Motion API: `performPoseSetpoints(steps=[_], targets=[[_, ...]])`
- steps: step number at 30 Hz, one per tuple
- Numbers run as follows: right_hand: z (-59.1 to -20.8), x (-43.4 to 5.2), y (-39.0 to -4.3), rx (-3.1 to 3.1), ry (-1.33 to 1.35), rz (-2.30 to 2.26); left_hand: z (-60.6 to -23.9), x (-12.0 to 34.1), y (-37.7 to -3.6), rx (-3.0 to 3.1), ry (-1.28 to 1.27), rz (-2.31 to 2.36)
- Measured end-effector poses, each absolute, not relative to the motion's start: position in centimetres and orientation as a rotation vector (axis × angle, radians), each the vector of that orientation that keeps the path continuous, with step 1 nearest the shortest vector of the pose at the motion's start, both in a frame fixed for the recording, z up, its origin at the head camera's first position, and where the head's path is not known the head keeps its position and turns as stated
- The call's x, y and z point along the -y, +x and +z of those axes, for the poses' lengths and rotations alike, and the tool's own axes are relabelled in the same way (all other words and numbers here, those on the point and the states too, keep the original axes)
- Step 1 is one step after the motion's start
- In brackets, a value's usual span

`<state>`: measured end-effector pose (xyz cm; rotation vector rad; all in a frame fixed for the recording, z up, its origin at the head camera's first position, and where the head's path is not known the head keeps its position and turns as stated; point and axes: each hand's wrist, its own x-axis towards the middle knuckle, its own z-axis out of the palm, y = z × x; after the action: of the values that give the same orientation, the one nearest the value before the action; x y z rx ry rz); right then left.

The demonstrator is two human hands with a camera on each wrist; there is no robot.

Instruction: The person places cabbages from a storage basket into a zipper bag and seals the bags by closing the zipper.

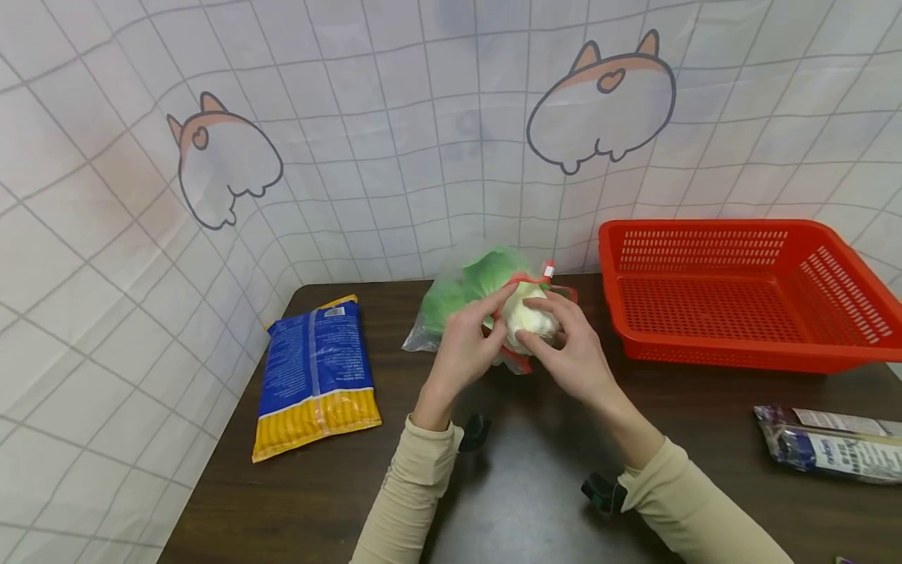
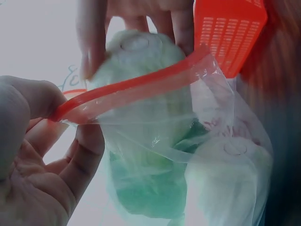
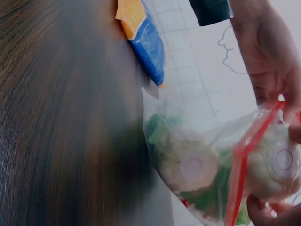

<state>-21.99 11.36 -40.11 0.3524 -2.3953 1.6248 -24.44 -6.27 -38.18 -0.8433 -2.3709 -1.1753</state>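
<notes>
A clear zip bag [image 1: 420, 338] with a red zip edge [image 2: 141, 82] is at the table's back middle. My left hand [image 1: 461, 342] pinches that edge at one end. My right hand [image 1: 574, 351] grips the pale, rounded base of a leafy green vegetable [image 1: 527, 319], fingers on one side and thumb on the other. In the left wrist view its base sticks out of the bag mouth while its green leaves lie inside. Another vegetable head [image 3: 188, 165] with a round cut end is inside the bag, with a little red print on the plastic.
At left lies a blue and yellow packet [image 1: 315, 376]. A red perforated basket [image 1: 719, 352] stands at the back right, with dark shiny packages [image 1: 831, 442] in front of it. Behind the table hangs a white grid-patterned curtain [image 1: 423, 157].
</notes>
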Motion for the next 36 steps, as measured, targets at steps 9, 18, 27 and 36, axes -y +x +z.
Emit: performPoseSetpoints(steps=[9, 18, 27, 36], targets=[[-40.5, -10.9, -21.9, 2.399, 0.299, 1.515, -38.1, 6.1, -24.4, 2.398, -0.835, -1.240], [-40.3, -11.8, -22.1, 2.400, 0.607, 1.439, -38.0, 6.9, -24.4, 2.419, -0.804, -1.231], [-41.3, -11.3, -23.1, 2.368, 0.672, 1.213, -37.7, 7.1, -24.5, 2.432, -0.832, -1.268], [-41.8, -10.4, -22.8, 2.335, 0.470, 1.247, -37.4, 8.2, -24.5, 2.409, -0.769, -1.321]])
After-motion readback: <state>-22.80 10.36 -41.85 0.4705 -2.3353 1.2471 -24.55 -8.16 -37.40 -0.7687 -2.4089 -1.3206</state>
